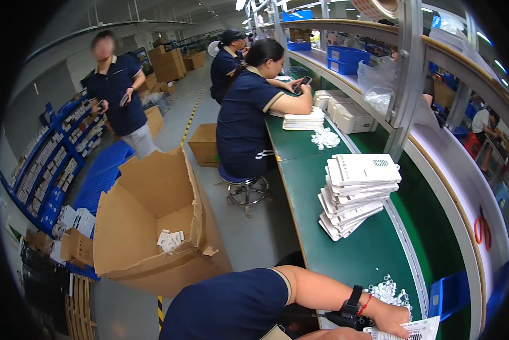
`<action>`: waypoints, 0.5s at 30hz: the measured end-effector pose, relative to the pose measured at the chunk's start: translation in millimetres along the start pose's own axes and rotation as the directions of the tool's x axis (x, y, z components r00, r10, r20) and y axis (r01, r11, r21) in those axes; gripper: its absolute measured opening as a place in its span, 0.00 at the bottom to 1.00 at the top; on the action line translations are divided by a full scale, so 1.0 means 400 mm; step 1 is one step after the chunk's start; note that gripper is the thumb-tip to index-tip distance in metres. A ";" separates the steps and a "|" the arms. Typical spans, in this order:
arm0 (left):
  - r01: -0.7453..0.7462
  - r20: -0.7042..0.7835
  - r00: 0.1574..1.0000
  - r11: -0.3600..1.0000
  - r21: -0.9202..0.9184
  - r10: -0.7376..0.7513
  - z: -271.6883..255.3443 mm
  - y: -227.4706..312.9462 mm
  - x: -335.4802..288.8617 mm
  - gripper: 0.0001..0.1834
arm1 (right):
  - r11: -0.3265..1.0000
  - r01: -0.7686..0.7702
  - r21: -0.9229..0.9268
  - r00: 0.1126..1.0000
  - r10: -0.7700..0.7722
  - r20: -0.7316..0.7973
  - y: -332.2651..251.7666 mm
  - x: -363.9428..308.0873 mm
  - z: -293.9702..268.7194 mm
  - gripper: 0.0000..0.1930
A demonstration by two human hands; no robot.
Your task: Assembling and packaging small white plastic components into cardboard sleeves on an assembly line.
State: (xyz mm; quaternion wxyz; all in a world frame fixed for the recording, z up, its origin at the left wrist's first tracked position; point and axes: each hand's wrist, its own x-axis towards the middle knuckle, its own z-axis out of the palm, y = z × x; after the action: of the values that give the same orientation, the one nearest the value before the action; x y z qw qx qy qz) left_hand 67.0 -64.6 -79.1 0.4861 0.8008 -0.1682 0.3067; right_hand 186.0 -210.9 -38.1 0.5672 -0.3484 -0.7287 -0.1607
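Note:
At the lower right, my left hand (391, 320) has its fingers closed on a flat white printed packet (427, 328). A black wristband and a thin red bracelet are on that wrist. Part of my right hand (345, 334) shows at the bottom edge, beside the packet; its fingers are cut off. Just beyond my left hand lies a heap of small white plastic pieces (386, 290), some ring-shaped. Farther along the green bench (328, 255) rises an uneven stack of flat white packets (362, 170).
A large open carton (147, 192) with some white cards inside stands left of the bench. Two people sit farther along; another stands at the left, holding things. Blue bin (450, 294) and red-handled scissors (482, 229) are at the right. A metal shelf post (407, 85) rises behind.

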 end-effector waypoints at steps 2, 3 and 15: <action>0.048 -0.032 0.998 0.986 -0.159 -0.053 -0.042 0.131 0.018 0.12 | 0.997 0.029 -0.076 0.999 -0.030 -0.016 0.010 -0.003 -0.001 0.19; 0.208 -0.059 0.972 0.954 -0.214 -0.225 -0.040 0.144 0.018 0.11 | 0.993 0.045 -0.106 0.999 -0.048 -0.022 0.012 0.002 0.000 0.19; 0.401 0.087 0.916 0.883 -0.242 -0.392 -0.096 0.200 0.019 0.27 | 0.510 -0.361 -0.780 0.802 0.596 0.019 -0.147 0.174 0.006 0.17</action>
State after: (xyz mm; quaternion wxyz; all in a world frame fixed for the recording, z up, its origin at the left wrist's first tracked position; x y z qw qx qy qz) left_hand 14.7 -68.0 -7.1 0.6344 0.7543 -0.0473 0.1624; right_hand 135.8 -228.4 35.8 0.2838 -0.7569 -0.5432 -0.2268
